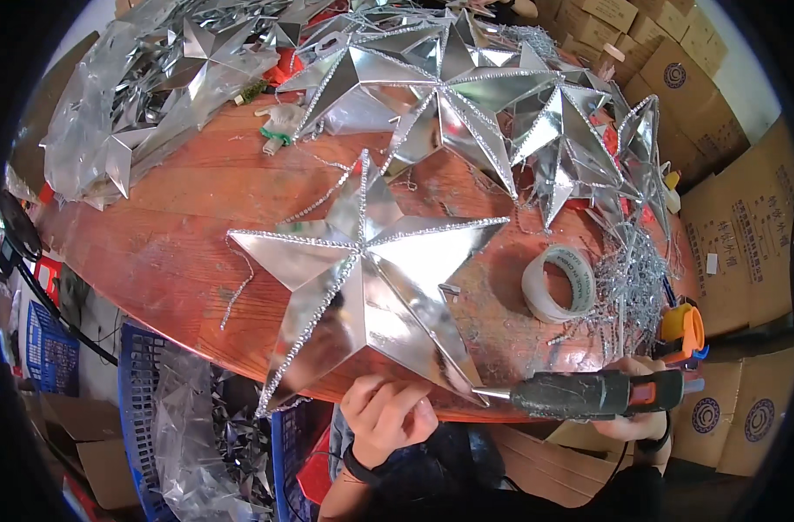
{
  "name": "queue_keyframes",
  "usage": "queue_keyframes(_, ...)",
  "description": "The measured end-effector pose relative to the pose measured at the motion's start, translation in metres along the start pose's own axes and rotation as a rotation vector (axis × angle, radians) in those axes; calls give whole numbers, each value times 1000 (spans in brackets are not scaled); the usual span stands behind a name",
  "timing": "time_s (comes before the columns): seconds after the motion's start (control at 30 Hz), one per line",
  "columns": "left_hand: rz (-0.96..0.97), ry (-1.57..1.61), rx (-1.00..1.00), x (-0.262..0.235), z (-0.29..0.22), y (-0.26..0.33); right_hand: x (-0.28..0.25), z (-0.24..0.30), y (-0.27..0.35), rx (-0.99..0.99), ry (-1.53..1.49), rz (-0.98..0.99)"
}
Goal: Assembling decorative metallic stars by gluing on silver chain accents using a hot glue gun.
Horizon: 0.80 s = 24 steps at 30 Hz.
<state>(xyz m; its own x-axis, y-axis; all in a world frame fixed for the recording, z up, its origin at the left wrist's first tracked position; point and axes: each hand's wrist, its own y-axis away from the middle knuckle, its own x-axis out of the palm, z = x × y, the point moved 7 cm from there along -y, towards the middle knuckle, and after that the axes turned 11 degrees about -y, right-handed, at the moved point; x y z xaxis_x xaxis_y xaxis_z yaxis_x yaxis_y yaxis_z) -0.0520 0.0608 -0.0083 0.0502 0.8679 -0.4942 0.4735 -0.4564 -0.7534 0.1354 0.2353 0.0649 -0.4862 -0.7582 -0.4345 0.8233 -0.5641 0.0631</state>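
A large silver five-pointed star lies on the wooden table, raised along its ridges. Strings of shiny beads run along its upper ridges and its lower left ridge; the lower right ridge looks bare. My right hand grips a dark glue gun. Its thin metal nozzle points left and meets the star's lower right tip. Just below the star's near edge is my left hand, its fingers curled together. What they hold, if anything, is hidden. A loose bead string hangs off the star's left tip.
Finished beaded stars are piled at the back. A tape roll stands right of the star, beside tangled bead strands. Plastic-bagged stars lie back left. A blue basket sits below the table's left edge; cardboard boxes stack right.
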Motion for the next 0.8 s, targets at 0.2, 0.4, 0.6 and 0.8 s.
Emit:
queue_keyframes(0.2,-5,-24,4,1,1,0,-7,-12,11,77,-40,-15)
queue_keyframes(0.4,0,-9,3,1,-2,-2,-8,-18,18,121,-213,-79)
queue_keyframes(0.6,0,-18,-4,2,-1,0,-9,-13,12,-41,56,15)
queue_keyframes(0.8,-2,-16,-7,0,0,0,-7,-15,14,-31,-23,6)
